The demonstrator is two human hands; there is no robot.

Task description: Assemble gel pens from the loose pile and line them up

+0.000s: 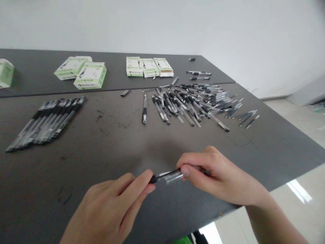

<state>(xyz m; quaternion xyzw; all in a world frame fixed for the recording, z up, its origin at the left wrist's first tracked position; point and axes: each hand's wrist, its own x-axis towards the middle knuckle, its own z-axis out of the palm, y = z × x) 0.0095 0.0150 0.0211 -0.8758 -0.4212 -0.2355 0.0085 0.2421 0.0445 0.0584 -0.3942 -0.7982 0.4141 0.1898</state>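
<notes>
Now, pen (153, 179): grasped by your left fingers (143, 179), long axis running toward your right fingers (194, 158).
Clear cap (173, 177): pinched by those, appearing to overlap the pen's tip.

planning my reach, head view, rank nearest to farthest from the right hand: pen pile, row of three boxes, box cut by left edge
1. Pen pile, ahead of the right hand
2. Row of three boxes, farther back, leftward
3. Box cut by left edge, far left

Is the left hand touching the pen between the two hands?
Touching: the head view shows the left hand closed on the pen, its black section emerging from the fingers.
</notes>
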